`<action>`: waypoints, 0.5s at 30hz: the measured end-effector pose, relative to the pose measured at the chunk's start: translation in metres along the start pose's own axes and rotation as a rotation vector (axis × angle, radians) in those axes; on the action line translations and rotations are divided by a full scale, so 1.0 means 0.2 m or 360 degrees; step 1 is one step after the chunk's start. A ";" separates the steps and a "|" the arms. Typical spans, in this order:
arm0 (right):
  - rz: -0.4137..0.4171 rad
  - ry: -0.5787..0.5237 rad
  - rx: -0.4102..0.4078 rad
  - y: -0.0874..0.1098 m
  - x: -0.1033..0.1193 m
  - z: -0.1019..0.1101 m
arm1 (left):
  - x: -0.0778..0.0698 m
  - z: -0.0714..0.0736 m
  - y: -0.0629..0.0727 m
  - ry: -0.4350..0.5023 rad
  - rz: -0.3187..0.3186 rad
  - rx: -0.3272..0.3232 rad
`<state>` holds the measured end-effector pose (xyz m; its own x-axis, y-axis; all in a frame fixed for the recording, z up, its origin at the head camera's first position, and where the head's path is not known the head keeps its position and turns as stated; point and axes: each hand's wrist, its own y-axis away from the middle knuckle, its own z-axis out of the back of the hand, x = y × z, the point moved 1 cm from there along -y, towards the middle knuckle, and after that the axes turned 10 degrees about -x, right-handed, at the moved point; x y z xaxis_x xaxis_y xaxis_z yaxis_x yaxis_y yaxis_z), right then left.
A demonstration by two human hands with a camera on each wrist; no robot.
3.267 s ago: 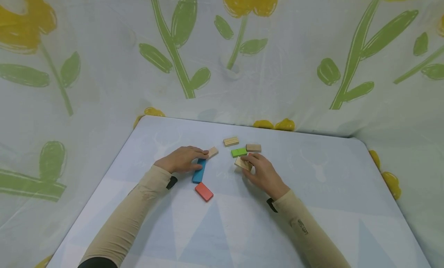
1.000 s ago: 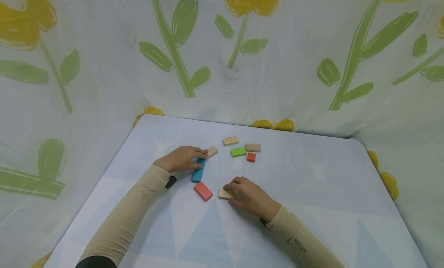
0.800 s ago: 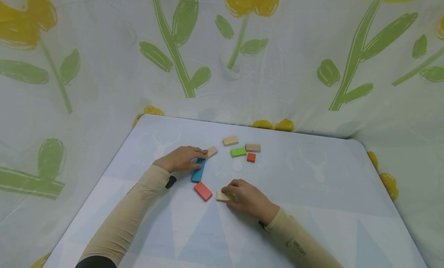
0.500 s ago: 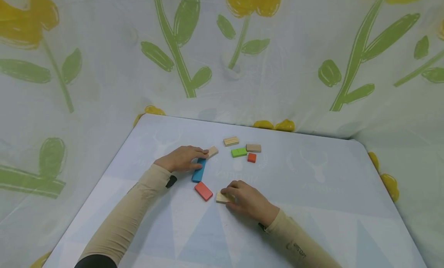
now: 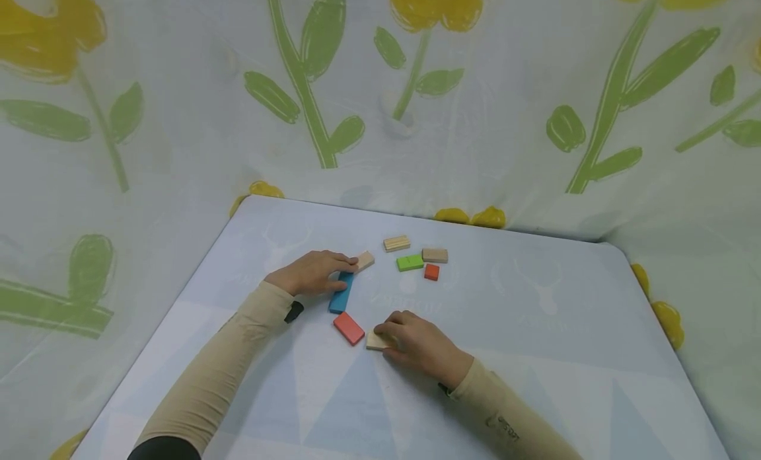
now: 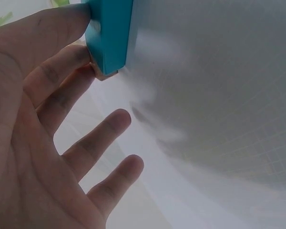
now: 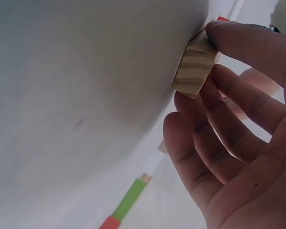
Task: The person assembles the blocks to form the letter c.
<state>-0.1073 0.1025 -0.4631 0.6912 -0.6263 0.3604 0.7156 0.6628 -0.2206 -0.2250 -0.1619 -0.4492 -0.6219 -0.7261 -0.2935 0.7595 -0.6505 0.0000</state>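
My left hand [image 5: 310,273] lies over a blue block [image 5: 341,293] and a light wooden block [image 5: 364,262] that meet end to end. In the left wrist view its thumb touches the blue block [image 6: 115,36], two fingertips are at the wooden block's end, and the other two fingers extend past them. A salmon-red block [image 5: 349,328] lies just below the blue one. My right hand [image 5: 421,344] pinches a pale wooden block [image 5: 376,341] between thumb and fingers, low over the table, right of the salmon-red block. The right wrist view shows this wooden block's striped end [image 7: 194,69].
Further back lie a striped wooden block [image 5: 396,243], a green block [image 5: 409,262], a plain wooden block [image 5: 434,255] and a small red block [image 5: 431,272]. The white table [image 5: 535,295] ends at a flower-printed curtain [image 5: 499,116].
My right hand has brought the pale wooden block from beside the green block toward the salmon-red one, then slid it slightly left. The small red block now shows fully. My left hand stays put.
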 end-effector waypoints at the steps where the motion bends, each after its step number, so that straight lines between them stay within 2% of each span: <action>1: -0.0001 -0.0004 0.0004 0.00 0.00 0.00 | 0.00 0.00 0.00 -0.0001 0.0000 0.0003; 15: -0.0033 -0.0011 0.0032 -0.02 0.01 -0.01 | -0.02 0.01 0.01 -0.0007 0.0005 0.0005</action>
<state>-0.1077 0.0983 -0.4628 0.6753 -0.6375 0.3708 0.7277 0.6576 -0.1949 -0.2209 -0.1605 -0.4468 -0.6204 -0.7289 -0.2895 0.7608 -0.6490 0.0038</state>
